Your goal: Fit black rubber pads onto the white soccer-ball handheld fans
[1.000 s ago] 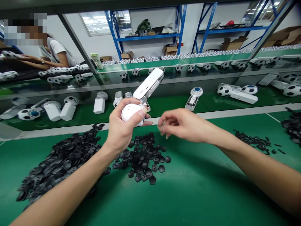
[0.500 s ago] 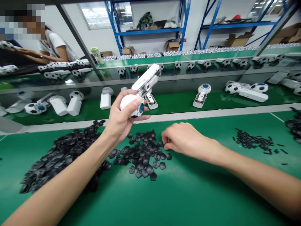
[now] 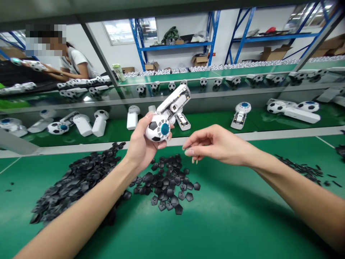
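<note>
My left hand [image 3: 141, 144] is closed around the ball-shaped head of a white soccer-ball-patterned device [image 3: 158, 127]. A round blue disc on the head faces me, and its long handle points up to the right with inner parts exposed. Lower right of it, my right hand [image 3: 210, 144] hovers with thumb and index finger pinched together. Whatever lies between those fingertips is hidden or too small to name. Loose black pentagon pieces [image 3: 168, 183] lie on the green table below both hands. A larger heap of the black pieces [image 3: 83, 180] spreads beside my left forearm.
Small black strips [image 3: 304, 169] lie by my right forearm. More white devices [image 3: 241, 115] rest on the green strip behind the table's pale raised edge [image 3: 229, 138]. Others stand along a glossy shelf [image 3: 188, 86]. Another person [image 3: 77, 63] sits at the far left.
My left hand has turned the device, so its blue disc and black patches now face me. My right hand has lifted off the edge of the small pile of black pieces. The view has shifted slightly.
</note>
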`<state>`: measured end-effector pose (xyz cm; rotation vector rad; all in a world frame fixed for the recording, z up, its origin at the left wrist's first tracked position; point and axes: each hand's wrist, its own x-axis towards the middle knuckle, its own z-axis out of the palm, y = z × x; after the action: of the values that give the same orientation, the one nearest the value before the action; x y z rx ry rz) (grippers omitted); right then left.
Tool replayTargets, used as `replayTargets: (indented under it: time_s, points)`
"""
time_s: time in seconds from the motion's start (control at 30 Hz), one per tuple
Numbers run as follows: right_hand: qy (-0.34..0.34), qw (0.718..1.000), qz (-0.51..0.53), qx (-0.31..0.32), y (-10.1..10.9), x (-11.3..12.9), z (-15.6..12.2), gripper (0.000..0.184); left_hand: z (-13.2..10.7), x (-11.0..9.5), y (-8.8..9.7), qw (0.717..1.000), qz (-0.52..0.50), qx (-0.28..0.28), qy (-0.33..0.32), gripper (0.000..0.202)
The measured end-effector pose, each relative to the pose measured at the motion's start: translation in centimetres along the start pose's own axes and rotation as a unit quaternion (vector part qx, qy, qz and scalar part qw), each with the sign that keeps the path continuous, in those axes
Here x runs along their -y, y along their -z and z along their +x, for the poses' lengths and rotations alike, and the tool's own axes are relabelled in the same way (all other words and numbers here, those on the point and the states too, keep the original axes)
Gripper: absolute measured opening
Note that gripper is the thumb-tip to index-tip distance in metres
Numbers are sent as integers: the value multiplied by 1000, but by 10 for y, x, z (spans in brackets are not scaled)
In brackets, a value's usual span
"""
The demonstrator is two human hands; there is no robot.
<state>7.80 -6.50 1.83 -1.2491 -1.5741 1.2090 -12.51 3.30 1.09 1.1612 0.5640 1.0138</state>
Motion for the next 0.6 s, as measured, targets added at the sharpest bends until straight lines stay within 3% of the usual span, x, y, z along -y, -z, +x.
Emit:
replayTargets:
  time_s: [0.1, 0.33, 0.47, 0.6]
  points:
    - [39, 999, 13, -35, -4, 3, -2, 12, 3, -1, 2, 999, -25, -18, 26, 30]
    - [138, 983, -75, -94, -17, 4, -6, 11, 5, 0, 4, 998, -27, -44, 48, 32]
    - [128, 985, -86, -82, -17, -4, -3, 5, 2, 0, 0, 995, -40, -50, 71, 33]
    - [59, 982, -161, -83, -13, -10, 0, 10, 2, -1, 0, 995, -42, -53, 67, 34]
